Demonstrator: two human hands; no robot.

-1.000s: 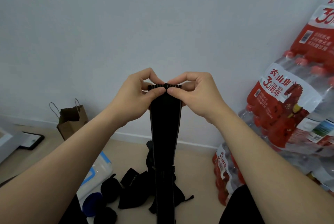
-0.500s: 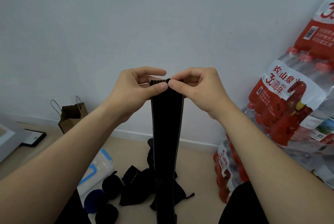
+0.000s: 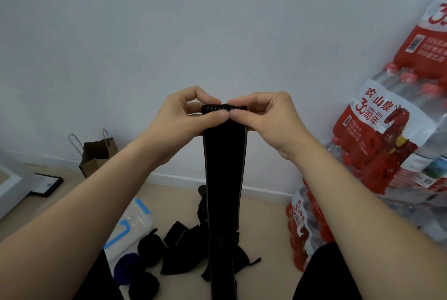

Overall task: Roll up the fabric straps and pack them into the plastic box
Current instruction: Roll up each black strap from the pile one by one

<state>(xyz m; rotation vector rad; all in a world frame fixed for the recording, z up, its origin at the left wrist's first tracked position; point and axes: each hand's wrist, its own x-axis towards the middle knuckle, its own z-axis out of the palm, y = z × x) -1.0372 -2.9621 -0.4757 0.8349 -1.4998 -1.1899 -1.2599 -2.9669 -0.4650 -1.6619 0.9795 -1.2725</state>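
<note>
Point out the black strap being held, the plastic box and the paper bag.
black strap (image 3: 225, 178), head view, middle of the hanging length.
plastic box (image 3: 135, 219), head view, clear surface between the blue marks.
paper bag (image 3: 98, 154), head view, front face.

home room, bottled water packs (image 3: 387, 149), paper bag (image 3: 96, 154)

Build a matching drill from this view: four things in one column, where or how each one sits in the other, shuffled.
Column one
1. black strap
2. plastic box
3. paper bag
4. bottle packs

Column two
A. stacked at the right
B. lying on the floor, blue latches showing
C. pinched at its top end by the left hand and right hand
D. standing upright by the wall

Pairs: 1-C, 2-B, 3-D, 4-A
</note>
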